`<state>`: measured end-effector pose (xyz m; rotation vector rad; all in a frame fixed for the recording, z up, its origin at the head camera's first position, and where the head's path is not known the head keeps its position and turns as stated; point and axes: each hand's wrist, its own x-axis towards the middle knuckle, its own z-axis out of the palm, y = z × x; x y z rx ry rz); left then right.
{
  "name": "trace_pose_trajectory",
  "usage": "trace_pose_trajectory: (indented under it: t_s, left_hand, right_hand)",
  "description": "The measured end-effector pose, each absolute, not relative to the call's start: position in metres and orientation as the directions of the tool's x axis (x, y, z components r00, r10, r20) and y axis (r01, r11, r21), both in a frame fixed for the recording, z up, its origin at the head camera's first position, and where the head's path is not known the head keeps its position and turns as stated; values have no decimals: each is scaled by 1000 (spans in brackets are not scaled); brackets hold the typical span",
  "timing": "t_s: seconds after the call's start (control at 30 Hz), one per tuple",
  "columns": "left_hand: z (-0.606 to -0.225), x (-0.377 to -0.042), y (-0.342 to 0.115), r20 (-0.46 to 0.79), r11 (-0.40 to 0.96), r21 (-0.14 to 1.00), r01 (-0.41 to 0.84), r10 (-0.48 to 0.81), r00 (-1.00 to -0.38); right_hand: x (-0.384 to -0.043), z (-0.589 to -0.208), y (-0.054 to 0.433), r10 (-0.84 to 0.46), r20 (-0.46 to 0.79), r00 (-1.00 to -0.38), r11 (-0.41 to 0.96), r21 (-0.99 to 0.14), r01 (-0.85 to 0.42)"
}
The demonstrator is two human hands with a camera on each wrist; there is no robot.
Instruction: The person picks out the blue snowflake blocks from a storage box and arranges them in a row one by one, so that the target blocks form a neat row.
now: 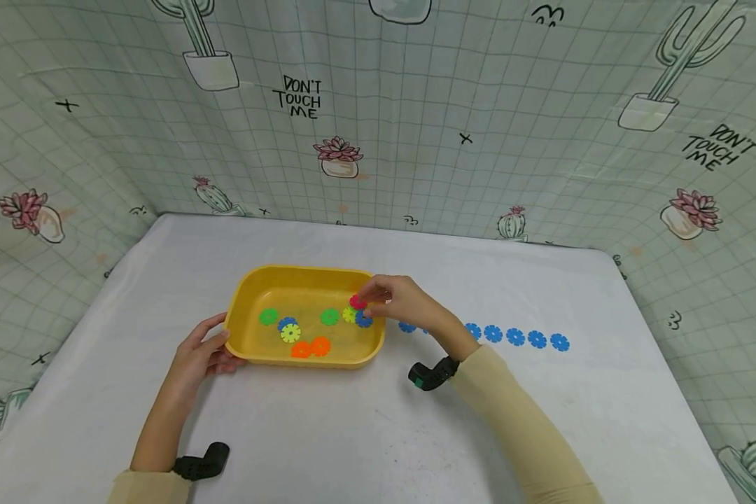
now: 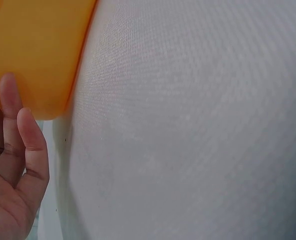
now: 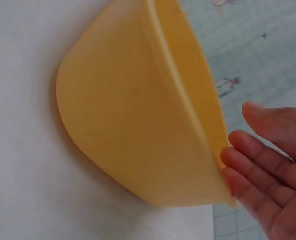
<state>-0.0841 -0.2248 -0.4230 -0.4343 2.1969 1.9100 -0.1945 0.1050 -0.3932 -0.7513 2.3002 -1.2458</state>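
Observation:
A deep yellow tray (image 1: pixel 309 362) holds several small notched plastic discs. My left hand (image 1: pixel 195 353) grips its left end, thumb at the rim and fingers against the outer wall; the left wrist view shows the fingertips at the wall. At the right end, my right hand (image 1: pixel 400 297) reaches over the rim, thumb and fingers apart. A pink disc (image 1: pixel 356 302), a yellow-green disc (image 1: pixel 349 315) and a blue disc (image 1: pixel 364 320) lie close below those fingertips. In the right wrist view, no disc shows between thumb and fingers.
Right of the tray, a row of blue discs (image 1: pixel 515 337) runs across the white table (image 1: pixel 327 434), partly hidden by my right forearm. Green discs (image 1: pixel 268 316) and orange discs (image 1: pixel 320 346) lie elsewhere in the tray. A patterned cloth (image 1: pixel 403 175) hangs behind the table.

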Motion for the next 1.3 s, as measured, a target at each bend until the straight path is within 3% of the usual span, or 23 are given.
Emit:
trace_pose_trajectory:
  t_s: [0.17,0.47,0.7,1.07,1.3]
  left_hand:
    - [-423,-84,-225,-350,137,923,-359,-90,-933]
    - [-424,-84,-223,-338,132,928,-348,-95,-936]
    - [-437,-86,-230,-309,81,945,-316,-84,-947]
    - [-425,-83,-225,-331,138,929,-344,-109,-937]
    - [-424,-83,-225,-346,151,922,-358,-97,-933]
  right_hand:
    - [-209,-395,90,-685,-221,-694,545,-787,-287]
    - [-219,-394,72,-707,-383,-595,690,-556,-462]
    - [-213,-395,65,-692,-399,-601,721,-408,-560]
    - [-208,-405,57,-688,-354,-634,707,-126,-696]
    - [-205,-404,54,-674,-360,-645,705,-52,-707]
